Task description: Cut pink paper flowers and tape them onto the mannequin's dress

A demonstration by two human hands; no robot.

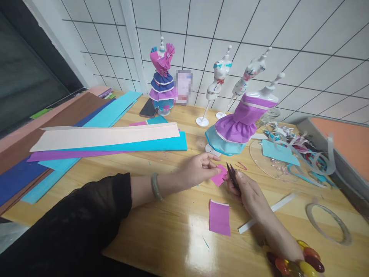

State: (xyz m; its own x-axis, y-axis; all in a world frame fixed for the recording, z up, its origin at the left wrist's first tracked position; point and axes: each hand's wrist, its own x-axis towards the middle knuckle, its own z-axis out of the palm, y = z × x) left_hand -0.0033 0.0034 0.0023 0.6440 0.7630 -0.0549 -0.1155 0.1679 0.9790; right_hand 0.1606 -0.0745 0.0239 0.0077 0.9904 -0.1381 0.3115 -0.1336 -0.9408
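Note:
Pinched in my left hand (198,169) is a small pink paper piece (219,177) with a notched edge, held just above the wooden table. My right hand (248,190) grips dark scissors (233,176), their blades pointing up and away from me beside the paper's right edge. The handles are mostly hidden by my fingers. Nearer to me lies a flat purple paper rectangle (219,218) with a pale top edge. A white paper strip (245,226) passes under my right forearm. Just beyond my hands stands a tilted mannequin in a purple and light blue paper dress (239,119).
Long paper sheets (109,137) in several colours cover the left side. A decorated mannequin (163,84) and two barer ones (220,77) stand along the tiled wall. On the right are a cluttered clear plate (259,163), a tape ring (328,225) and a grey bin (340,184).

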